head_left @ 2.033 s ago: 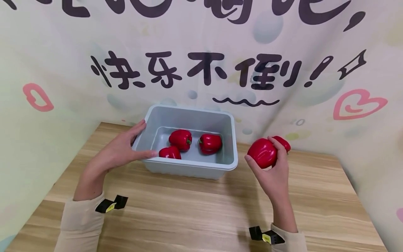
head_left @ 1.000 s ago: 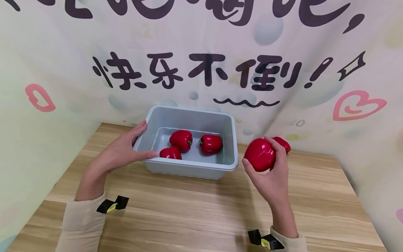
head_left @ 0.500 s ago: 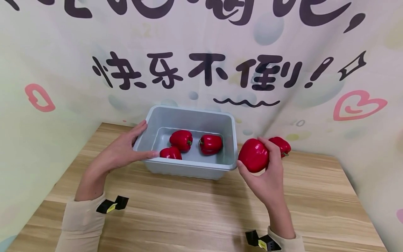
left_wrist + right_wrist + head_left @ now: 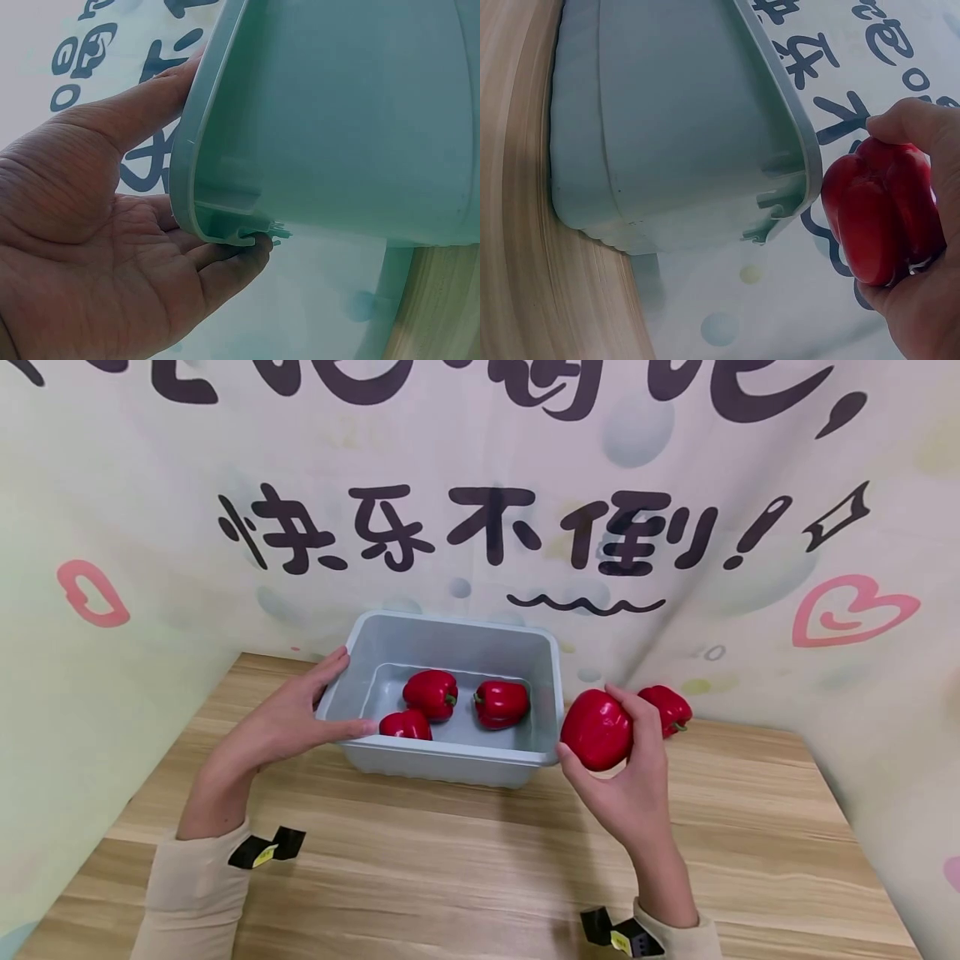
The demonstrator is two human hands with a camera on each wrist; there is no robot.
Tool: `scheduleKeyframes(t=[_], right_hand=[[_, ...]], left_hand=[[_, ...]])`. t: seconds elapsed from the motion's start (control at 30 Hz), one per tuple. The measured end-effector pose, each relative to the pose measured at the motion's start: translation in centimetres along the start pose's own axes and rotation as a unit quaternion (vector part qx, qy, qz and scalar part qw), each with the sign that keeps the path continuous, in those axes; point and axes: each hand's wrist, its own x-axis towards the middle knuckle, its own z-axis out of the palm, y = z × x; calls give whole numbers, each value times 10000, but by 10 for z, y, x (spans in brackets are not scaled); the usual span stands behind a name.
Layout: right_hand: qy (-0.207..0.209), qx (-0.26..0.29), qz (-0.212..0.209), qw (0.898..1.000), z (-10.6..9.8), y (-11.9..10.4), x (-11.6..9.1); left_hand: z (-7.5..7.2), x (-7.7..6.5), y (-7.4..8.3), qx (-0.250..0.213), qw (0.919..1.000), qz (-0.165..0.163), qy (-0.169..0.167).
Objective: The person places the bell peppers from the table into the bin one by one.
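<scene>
A light blue-grey plastic bin (image 4: pixel 450 758) stands at the back of the table with three red bell peppers in it: one at the back (image 4: pixel 431 694), one on the right (image 4: pixel 502 704) and one partly hidden by the front wall (image 4: pixel 405 724). My left hand (image 4: pixel 281 720) grips the bin's left corner, thumb on the front rim and fingers under the rim (image 4: pixel 182 172). Just beyond the bin's right rim, my right hand (image 4: pixel 633 781) holds another red bell pepper (image 4: pixel 597 731) between thumb and fingers; the right wrist view shows its lobed end (image 4: pixel 881 214) close by the rim.
One more red bell pepper (image 4: pixel 665 710) lies on the wooden table (image 4: pixel 450 868) behind my right hand, near the wall. A printed cloth backdrop (image 4: pixel 420 585) rises directly behind the bin. Side walls border the table at left and right.
My right hand has moved left with its bell pepper, from well right of the bin to right beside the rim. The pepper behind it shows more fully. My left hand has stayed put.
</scene>
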Motion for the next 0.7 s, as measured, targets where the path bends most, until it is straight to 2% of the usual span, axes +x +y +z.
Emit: scheduleKeyframes(t=[0.37, 0.7], right_hand=[[67, -80, -322, 9994, 2, -2, -1], [-64, -196, -483, 9986, 3, -3, -1]], left_hand=[[0, 0, 1, 36, 10000, -13, -4], [0, 0, 0, 43, 10000, 11, 26]])
